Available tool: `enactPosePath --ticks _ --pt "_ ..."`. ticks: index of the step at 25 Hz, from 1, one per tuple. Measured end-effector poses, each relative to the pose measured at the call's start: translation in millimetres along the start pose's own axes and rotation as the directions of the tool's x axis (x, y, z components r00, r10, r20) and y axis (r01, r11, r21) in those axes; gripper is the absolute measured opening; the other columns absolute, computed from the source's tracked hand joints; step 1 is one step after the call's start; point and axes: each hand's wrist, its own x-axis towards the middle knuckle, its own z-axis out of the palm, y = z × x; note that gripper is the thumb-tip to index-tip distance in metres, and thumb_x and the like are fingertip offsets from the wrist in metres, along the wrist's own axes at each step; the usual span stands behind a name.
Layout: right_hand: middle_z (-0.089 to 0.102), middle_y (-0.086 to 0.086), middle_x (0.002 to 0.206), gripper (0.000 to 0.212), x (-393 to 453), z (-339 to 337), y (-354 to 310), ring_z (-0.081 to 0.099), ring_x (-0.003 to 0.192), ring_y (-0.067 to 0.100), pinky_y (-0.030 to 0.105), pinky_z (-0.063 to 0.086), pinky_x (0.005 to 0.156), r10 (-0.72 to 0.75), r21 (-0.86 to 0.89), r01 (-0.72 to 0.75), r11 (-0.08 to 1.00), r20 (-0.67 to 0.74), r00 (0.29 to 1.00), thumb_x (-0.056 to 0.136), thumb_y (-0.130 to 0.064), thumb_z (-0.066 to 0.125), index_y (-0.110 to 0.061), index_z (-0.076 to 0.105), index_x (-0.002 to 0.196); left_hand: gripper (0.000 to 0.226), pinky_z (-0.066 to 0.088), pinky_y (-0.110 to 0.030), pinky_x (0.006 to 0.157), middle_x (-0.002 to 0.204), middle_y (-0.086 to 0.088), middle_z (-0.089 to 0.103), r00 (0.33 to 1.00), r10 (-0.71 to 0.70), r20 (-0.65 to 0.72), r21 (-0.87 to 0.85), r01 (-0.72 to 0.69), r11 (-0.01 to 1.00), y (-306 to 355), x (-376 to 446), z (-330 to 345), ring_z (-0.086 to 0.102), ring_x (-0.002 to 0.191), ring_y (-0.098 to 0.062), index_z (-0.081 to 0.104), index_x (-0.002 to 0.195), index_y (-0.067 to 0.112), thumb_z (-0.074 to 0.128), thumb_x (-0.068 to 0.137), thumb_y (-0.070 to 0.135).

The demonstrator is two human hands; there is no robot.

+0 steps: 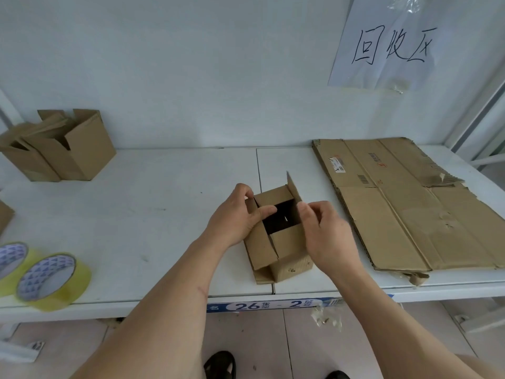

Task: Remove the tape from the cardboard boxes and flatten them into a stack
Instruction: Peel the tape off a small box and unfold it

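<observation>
A small cardboard box [284, 251] stands on the white table [153, 214] near its front edge, its top flaps folded outward and its dark inside showing. My left hand [235, 214] grips the box's left flap, thumb across the opening's edge. My right hand [325, 233] pinches the right flap at the box's right rim. A large flattened cardboard sheet [404, 203] lies flat to the right of the box. Two more open boxes [62, 149] stand at the far left against the wall.
Two rolls of yellowish packing tape [52, 280] lie at the front left edge. A paper sign [388, 42] hangs on the wall at upper right. A crumpled scrap of clear tape [326, 314] hangs at the table's front edge. My feet show on the floor below.
</observation>
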Motion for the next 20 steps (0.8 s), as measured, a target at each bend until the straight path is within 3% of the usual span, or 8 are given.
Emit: enactPosePath --ticks 4,8,11,13,14,16,18,20 --pt "0.054 -0.008 0.066 0.037 0 2 -6 0.049 0.057 0.006 0.022 0.038 0.049 0.032 0.168 -0.021 0.986 -0.066 0.997 0.102 -0.047 0.034 -0.02 0.056 0.086 0.054 0.048 -0.031 0.068 0.101 0.007 0.057 0.993 -0.119 0.024 -0.17 0.121 0.978 -6 1 -6 0.058 0.089 -0.013 0.045 0.108 0.026 0.071 0.077 0.061" --pt "0.056 -0.007 0.071 0.034 -9 17 -13 0.049 0.061 0.005 0.021 0.038 0.052 0.009 0.219 -0.005 0.976 -0.016 1.0 0.103 -0.047 0.032 -0.024 0.055 0.09 0.044 0.041 -0.029 0.068 0.097 0.004 0.06 0.968 -0.199 -0.152 -0.165 0.174 0.971 -8 2 -7 0.054 0.084 -0.01 0.054 0.102 0.019 0.042 0.096 0.061" --pt "0.06 -0.009 0.081 0.03 -16 31 -19 0.054 0.07 0.006 0.021 0.042 0.056 -0.021 0.267 0.016 0.964 0.015 1.0 0.103 -0.046 0.031 -0.026 0.054 0.099 0.05 0.044 -0.034 0.067 0.09 -0.005 0.062 0.882 -0.225 -0.415 0.04 0.265 0.964 -18 8 -10 0.057 0.084 -0.021 0.058 0.088 0.013 0.034 0.1 0.056" --pt "0.059 -0.009 0.08 0.027 -19 41 -23 0.054 0.068 0.006 0.019 0.041 0.054 -0.033 0.288 0.031 0.957 0.004 0.999 0.103 -0.044 0.032 -0.028 0.053 0.098 0.042 0.041 -0.034 0.068 0.089 -0.003 0.056 0.815 -0.089 -0.573 0.217 0.256 0.942 -22 9 -7 0.053 0.086 -0.023 0.057 0.083 0.012 0.045 0.098 0.049" --pt "0.059 -0.008 0.078 0.026 -20 46 -25 0.054 0.067 0.007 0.018 0.041 0.052 -0.037 0.302 0.038 0.952 -0.008 0.999 0.103 -0.044 0.033 -0.029 0.053 0.095 0.037 0.04 -0.034 0.068 0.087 -0.001 0.053 0.809 -0.01 -0.588 0.262 0.202 0.944 -22 9 -4 0.051 0.084 -0.023 0.056 0.081 0.013 0.05 0.098 0.046" --pt "0.06 -0.006 0.076 0.026 -21 55 -28 0.053 0.068 0.006 0.018 0.04 0.05 -0.041 0.332 0.047 0.942 -0.026 0.999 0.103 -0.042 0.034 -0.029 0.052 0.09 0.034 0.039 -0.031 0.063 0.083 0.004 0.054 0.855 0.059 -0.516 0.214 0.062 0.975 -23 7 1 0.052 0.079 -0.02 0.054 0.081 0.016 0.051 0.097 0.046" --pt "0.059 -0.006 0.076 0.025 -21 61 -31 0.053 0.066 0.001 0.016 0.039 0.049 -0.031 0.339 0.036 0.94 -0.022 0.999 0.103 -0.042 0.035 -0.03 0.051 0.088 0.038 0.041 -0.028 0.063 0.087 0.005 0.06 0.915 -0.035 -0.402 0.019 0.046 0.999 -26 5 -1 0.058 0.083 -0.018 0.057 0.088 0.019 0.043 0.098 0.052" --pt "0.058 -0.009 0.077 0.024 -21 67 -35 0.053 0.066 -0.002 0.014 0.039 0.049 -0.017 0.338 0.015 0.941 0.002 1.0 0.103 -0.042 0.035 -0.032 0.05 0.088 0.051 0.044 -0.03 0.084 0.117 0.001 0.063 0.958 -0.157 -0.241 -0.165 0.119 0.979 -34 1 -9 0.058 0.112 -0.021 0.06 0.114 0.023 0.03 0.098 0.061"
